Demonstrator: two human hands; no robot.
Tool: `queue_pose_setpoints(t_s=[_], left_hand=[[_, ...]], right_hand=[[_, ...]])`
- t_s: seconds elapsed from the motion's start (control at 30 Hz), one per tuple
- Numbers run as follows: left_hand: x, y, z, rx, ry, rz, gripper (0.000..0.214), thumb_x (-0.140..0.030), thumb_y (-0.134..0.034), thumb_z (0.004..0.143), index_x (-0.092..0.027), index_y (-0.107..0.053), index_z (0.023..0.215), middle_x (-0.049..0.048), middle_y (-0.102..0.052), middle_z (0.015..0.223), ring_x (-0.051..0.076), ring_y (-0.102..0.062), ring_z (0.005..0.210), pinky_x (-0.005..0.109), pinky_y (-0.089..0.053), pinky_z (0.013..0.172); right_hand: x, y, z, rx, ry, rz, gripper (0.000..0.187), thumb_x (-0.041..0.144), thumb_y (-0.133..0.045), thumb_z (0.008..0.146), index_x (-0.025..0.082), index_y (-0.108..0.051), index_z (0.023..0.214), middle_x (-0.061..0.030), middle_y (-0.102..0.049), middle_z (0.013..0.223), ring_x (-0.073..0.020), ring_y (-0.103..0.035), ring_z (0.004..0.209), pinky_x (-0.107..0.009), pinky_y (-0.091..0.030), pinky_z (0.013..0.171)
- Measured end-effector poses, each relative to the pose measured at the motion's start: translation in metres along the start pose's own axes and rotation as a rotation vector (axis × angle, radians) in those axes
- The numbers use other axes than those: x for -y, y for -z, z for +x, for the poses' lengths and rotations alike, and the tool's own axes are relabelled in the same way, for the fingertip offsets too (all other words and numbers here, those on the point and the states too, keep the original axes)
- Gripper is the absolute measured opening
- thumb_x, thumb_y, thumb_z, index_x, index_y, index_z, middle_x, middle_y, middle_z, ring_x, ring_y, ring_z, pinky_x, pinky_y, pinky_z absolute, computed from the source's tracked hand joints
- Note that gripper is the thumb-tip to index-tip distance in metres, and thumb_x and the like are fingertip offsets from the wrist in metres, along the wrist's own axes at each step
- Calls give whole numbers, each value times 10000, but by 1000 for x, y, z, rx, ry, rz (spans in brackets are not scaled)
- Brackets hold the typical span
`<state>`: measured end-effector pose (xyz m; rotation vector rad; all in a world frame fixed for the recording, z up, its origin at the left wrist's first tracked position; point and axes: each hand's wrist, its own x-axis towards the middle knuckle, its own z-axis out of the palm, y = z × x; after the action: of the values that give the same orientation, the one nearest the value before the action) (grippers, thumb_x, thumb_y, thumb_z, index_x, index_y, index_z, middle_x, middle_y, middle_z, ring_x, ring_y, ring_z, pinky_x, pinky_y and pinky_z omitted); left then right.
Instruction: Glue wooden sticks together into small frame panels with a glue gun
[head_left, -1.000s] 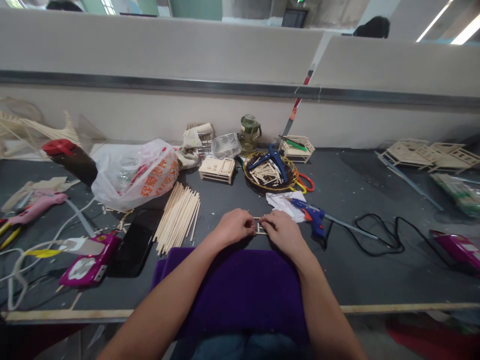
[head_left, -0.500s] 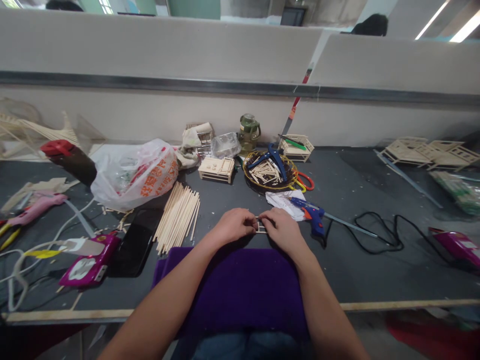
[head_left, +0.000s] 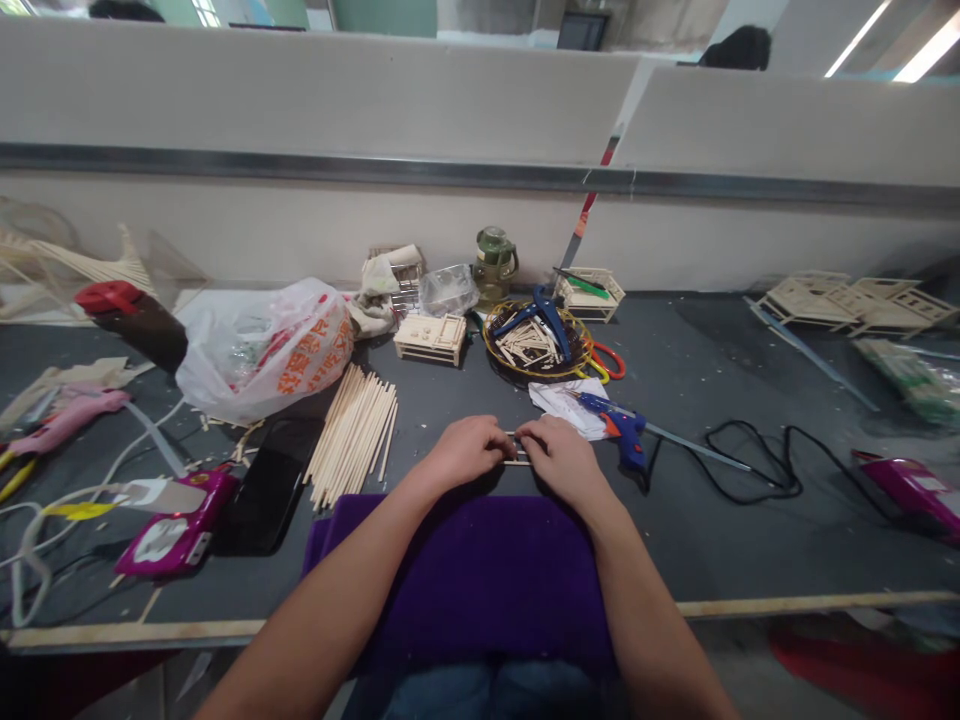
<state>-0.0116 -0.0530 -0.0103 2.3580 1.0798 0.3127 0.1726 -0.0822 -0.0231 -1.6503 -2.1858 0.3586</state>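
Observation:
Between my two hands lies a small frame of thin wooden sticks (head_left: 516, 462), low on the dark table just beyond the purple cloth (head_left: 480, 570). My left hand (head_left: 471, 448) has its fingers closed on the frame's left end. From the other side, my right hand (head_left: 553, 452) grips the right end with curled fingers. Both hands hide most of the frame. A blue glue gun (head_left: 624, 430) rests on a white paper (head_left: 570, 408) to the right of my right hand. Left of my left hand is a pile of wooden sticks (head_left: 354, 435).
A yellow-rimmed basket (head_left: 491, 345) holds short stick pieces, with orange-handled scissors (head_left: 611, 360) beside it. Small wooden models (head_left: 430, 338) stand farther back. At left are a plastic bag (head_left: 262, 350), a phone (head_left: 271, 490) and a pink power strip (head_left: 176, 520). A black cable (head_left: 780, 470) loops at right.
The fingertips of both hands have shifted slightly around the stick frame, and a little less of its inside shows. The whole view has drifted slightly.

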Motion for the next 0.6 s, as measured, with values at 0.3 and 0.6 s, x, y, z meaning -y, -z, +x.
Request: queue_pose_setpoints(t_s=[0.3, 0.6], left_hand=[[-1, 1, 0, -53, -4, -122, 228, -163, -549, 781, -243, -739, 877, 6, -633, 816, 148, -586, 779, 236, -414, 690], [33, 26, -3, -326, 168, -318, 167, -216, -574, 778, -178, -712, 866, 31, -683, 856, 143, -597, 758, 261, -443, 698]], right_hand=[[-9, 1, 0, -127, -19, 155, 194, 231, -476, 868, 226, -669, 888, -39, -650, 868, -195, -572, 884, -304, -408, 786], [-11, 7, 0, -437, -144, 340, 198, 278, -501, 858, 206, -676, 918, -43, -646, 906, -185, -592, 821, -308, -438, 765]])
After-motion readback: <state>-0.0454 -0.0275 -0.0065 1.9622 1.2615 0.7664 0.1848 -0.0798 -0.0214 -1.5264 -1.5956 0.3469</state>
